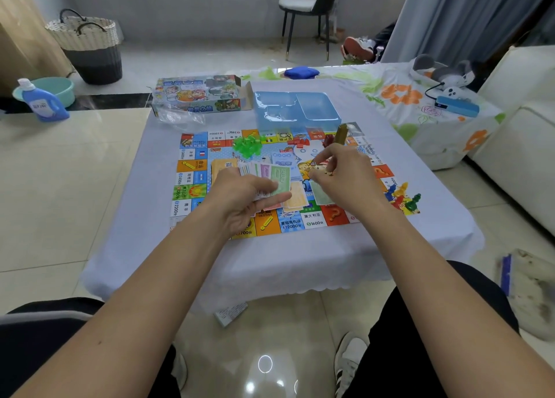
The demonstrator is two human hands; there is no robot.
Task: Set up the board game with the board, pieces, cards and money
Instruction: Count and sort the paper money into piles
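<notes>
The colourful game board [192, 184] lies flat on the low table. My left hand [240, 199] grips a fanned stack of paper money [270, 175] above the board's near half. My right hand [342, 175] hovers beside it with fingers curled; whether it pinches a note I cannot tell. Orange and green notes [297, 196] lie on the board below the hands. Green houses [247, 145] and red houses [298, 141] sit near the far edge. Coloured pawns [402, 196] lie at the board's right edge. An orange card deck [220, 169] rests left of centre.
The game box [198, 97] and a blue plastic insert tray [295, 109] stand behind the board on the white tablecloth [144, 217]. A crumpled clear bag [180, 116] lies by the box. A leaflet [231, 312] lies on the floor under the table edge. A sofa [516, 157] is at right.
</notes>
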